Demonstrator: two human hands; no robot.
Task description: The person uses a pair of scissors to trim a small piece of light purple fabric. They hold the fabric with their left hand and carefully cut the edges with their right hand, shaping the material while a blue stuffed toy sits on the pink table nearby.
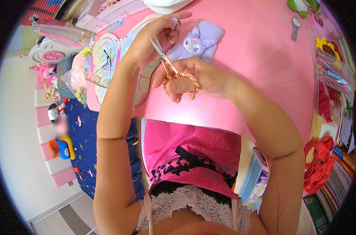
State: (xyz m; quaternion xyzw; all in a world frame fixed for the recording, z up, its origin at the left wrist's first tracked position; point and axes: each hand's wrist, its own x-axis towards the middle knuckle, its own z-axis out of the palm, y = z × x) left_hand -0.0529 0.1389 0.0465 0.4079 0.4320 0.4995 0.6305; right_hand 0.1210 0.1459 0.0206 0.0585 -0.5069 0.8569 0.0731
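Observation:
My right hand (208,77) grips a pair of scissors (169,63) with ornate rose-gold handles, thumb through one loop. The slim steel blades stand slightly apart and point up and left, close by my left hand (154,36). Between the fingers of that hand is a small pale lilac piece (174,23); its material is too small to tell. Just beyond both hands, a fuzzy lilac plush item (192,44) with a character face and ears lies on the pink table (254,64). My right hand partly covers its lower edge.
A butterfly-patterned board (106,47) lies under my left forearm, with dark-framed glasses (108,60) on it. Behind stand a pink drawer box (122,13) and a white rounded object (167,4). A wristwatch (295,28) rests far right. Bagged artificial flowers (332,67) line the right side.

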